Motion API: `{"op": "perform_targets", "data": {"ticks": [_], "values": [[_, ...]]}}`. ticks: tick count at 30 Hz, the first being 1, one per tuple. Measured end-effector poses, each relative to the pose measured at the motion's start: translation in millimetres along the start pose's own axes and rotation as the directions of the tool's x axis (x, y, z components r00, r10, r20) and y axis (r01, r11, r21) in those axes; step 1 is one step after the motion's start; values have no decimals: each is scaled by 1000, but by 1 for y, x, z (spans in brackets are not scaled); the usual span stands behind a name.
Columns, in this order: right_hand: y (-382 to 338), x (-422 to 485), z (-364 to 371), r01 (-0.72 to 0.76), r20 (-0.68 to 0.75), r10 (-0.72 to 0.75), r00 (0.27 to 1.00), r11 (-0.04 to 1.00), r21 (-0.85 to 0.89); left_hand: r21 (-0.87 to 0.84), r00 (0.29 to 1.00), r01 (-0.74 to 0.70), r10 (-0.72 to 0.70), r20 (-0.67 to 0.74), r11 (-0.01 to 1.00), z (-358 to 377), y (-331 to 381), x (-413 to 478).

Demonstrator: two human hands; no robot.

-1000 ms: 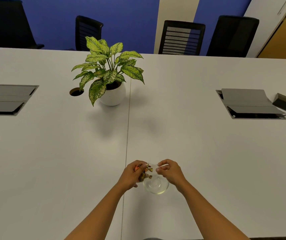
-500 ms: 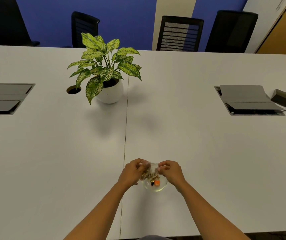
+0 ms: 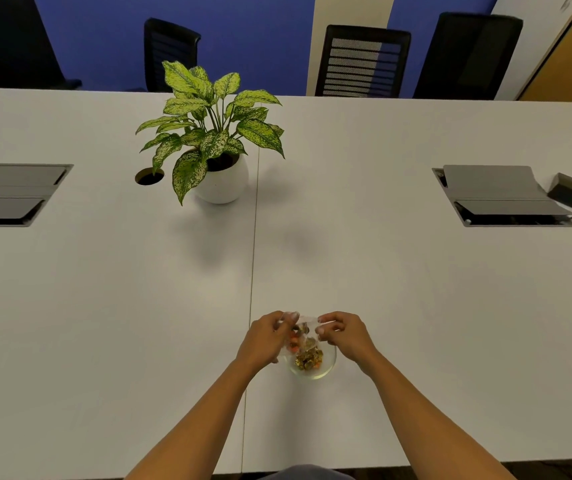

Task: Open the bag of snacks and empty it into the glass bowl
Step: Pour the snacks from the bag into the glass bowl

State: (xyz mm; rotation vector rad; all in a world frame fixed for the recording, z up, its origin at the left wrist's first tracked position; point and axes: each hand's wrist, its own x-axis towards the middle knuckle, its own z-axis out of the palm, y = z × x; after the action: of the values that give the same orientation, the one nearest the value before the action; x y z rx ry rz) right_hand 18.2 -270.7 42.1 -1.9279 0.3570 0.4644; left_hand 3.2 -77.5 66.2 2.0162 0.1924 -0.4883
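**Emptying step: bag held over the glass bowl, contents partly transferred**

The white counter (image 3: 381, 289) fills the view, with a seam running down its middle and grey hatch covers (image 3: 499, 192) let into it at left and right. A potted plant (image 3: 215, 147) in a round white pot stands well beyond the work area, beside a small round hole in the counter. Dark chairs (image 3: 362, 60) line the far edge against a blue wall.

Near the front edge, just right of the seam, both hands meet above the glass bowl (image 3: 314, 370). The left hand (image 3: 265, 339) and the right hand (image 3: 345, 336) each pinch one side of the clear bag of snacks (image 3: 303, 327) between thumb and fingertips, the other fingers curled in. The bag hangs between them, directly over the bowl and seemingly tipped toward it; whether its lower edge touches the rim cannot be told.

The bowl rests on the counter and holds a small heap of snacks (image 3: 308, 358), mostly golden-brown with a few orange pieces. Several pieces, including orange ones near the left hand, appear to remain inside the bag.

Judged from this arrangement, the bag is already open and the pouring step is under way, past its midpoint. The next move probably calls for lifting the closed end higher, or a light shake, with the mouth kept inside the rim so nothing scatters onto the counter.
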Motion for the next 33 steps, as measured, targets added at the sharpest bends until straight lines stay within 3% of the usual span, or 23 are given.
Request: {"op": "perform_targets", "data": {"ticks": [10, 20, 23, 25, 29, 31, 33], "values": [[4, -2, 5, 4, -16, -4, 1000, 1000, 29, 29, 1000, 0, 1, -29, 1000, 0, -4, -4], [6, -7, 8, 7, 65, -13, 998, 996, 86, 207, 990, -60, 84, -111, 977, -1, -1, -7], [4, -11, 9, -14, 126, -5, 992, 989, 146, 48, 993, -39, 44, -111, 998, -2, -1, -8], [4, -13, 10, -29, 199, -3, 980, 987, 158, -177, 995, 8, -25, -93, 984, -4, -1, -8], [10, -15, 15, -8, 234, -34, 972, 984, 175, -629, 980, 190, -184, 75, 754, -14, -11, -9], [10, -13, 17, -5, 202, -44, 978, 972, 236, -745, 977, 206, -183, 114, 635, -17, -23, -10], [8, -10, 19, -14, 184, -45, 982, 952, 306, -790, 979, 169, -191, 66, 589, -19, -36, -12]]}}
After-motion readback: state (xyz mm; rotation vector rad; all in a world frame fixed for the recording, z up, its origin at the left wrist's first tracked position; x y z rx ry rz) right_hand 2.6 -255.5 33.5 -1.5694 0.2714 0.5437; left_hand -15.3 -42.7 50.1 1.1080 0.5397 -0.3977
